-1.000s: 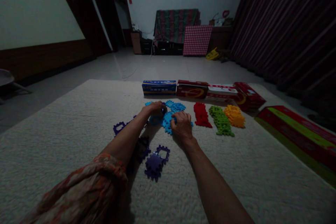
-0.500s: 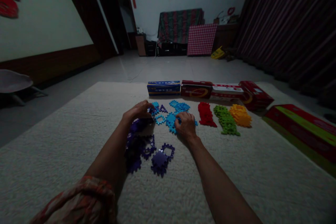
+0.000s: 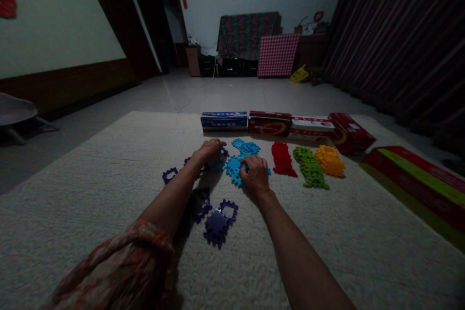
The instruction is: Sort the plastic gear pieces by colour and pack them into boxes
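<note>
Beyond the hands, four cartons stand in a row running rightward on the blanket. The right hand lies over an interlocking-tile pile, the left hand just left of it. Three tile heaps sit right of the right hand; past them, a long box. A tile cluster lies nearer than both hands, between the forearms.
</note>
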Tool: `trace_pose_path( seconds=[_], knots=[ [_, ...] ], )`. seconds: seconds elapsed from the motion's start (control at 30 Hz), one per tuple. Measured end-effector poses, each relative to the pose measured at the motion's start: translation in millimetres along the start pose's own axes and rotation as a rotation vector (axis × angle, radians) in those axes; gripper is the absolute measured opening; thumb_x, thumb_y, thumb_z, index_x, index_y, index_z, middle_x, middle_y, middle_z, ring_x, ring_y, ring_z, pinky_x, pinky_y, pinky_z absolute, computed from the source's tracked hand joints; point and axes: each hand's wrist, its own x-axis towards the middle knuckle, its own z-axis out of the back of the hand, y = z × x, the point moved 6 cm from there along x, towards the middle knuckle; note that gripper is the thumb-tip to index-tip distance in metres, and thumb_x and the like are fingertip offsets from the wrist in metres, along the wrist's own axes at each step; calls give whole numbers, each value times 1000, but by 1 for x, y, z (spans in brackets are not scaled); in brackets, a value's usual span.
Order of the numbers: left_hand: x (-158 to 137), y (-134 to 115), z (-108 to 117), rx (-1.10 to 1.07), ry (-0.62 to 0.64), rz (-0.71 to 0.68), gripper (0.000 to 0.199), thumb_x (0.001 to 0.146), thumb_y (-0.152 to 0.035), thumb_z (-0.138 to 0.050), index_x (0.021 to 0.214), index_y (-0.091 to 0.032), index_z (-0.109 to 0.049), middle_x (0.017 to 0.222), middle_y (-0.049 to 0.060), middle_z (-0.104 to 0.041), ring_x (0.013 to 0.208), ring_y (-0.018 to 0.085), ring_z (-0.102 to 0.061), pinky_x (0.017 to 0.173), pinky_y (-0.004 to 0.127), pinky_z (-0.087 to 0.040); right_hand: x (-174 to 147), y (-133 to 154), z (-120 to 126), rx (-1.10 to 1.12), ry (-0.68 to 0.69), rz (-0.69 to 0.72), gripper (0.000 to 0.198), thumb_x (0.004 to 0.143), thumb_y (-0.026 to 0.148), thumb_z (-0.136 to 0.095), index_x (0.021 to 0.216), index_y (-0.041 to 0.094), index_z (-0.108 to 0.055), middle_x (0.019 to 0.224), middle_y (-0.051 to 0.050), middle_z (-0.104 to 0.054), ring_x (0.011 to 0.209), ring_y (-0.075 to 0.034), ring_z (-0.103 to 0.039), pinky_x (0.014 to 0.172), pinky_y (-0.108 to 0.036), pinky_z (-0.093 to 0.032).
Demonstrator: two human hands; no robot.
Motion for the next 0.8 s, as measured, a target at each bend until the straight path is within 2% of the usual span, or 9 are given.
trace_pose_path(
  seconds=[0.1,0.2,0.27,0.37,0.5,0.6,0.7,0.8],
  knots=[
    [13,-5,-8,50,37,13,58,89,-26,-66,147,-26,-57,147,13,-61,139,31,-53,114,44,-41,0,0,1,7,-7,-1,22,80,7,-55,89,22,-68,101,-8,-75,104,-26,-61,97,-41,-35],
    [15,-10,-12,85,52,7,42,92,-30,-61,133,-29,-69,137,12,-66,127,31,-62,108,41,-45,0,0,0,7,-3,-9,22,80,8,-55,90,22,-68,102,-9,-75,104,-27,-61,96,-42,-35],
    [13,-13,-11,75,37,-6,36,91,-29,-62,124,-28,-75,132,12,-68,119,30,-66,105,39,-47,0,1,0,4,5,-15,22,79,8,-55,91,21,-69,102,-9,-75,104,-27,-61,97,-42,-35],
    [6,-9,0,51,-24,-6,40,88,-27,-64,127,-26,-73,134,11,-67,120,29,-65,106,37,-47,0,2,-1,-1,12,-17,23,79,8,-55,91,21,-70,102,-9,-75,105,-27,-61,98,-42,-35],
    [-23,16,21,-41,-126,30,44,84,-20,-64,127,-25,-73,133,8,-67,121,25,-63,105,31,-48,1,3,-3,5,24,-18,22,80,8,-55,90,21,-70,103,-9,-75,106,-27,-61,98,-42,-35],
    [-53,44,21,-38,-23,138,47,79,-16,-66,125,-25,-73,128,7,-70,116,22,-65,101,28,-48,2,3,-4,8,27,-13,22,80,8,-55,90,21,-70,104,-9,-75,107,-27,-61,98,-42,-34],
    [-78,66,14,-21,79,206,47,75,-13,-66,119,-25,-76,119,7,-74,106,24,-69,90,27,-53,2,4,-4,8,25,-7,21,80,8,-55,89,20,-70,103,-9,-75,107,-27,-61,98,-42,-34],
    [-81,73,10,-12,94,197,51,76,-13,-63,125,-25,-73,135,9,-68,116,23,-67,95,26,-51,1,3,-5,4,19,0,21,80,8,-55,89,20,-70,102,-9,-75,105,-27,-61,98,-42,-35]
  ],
)
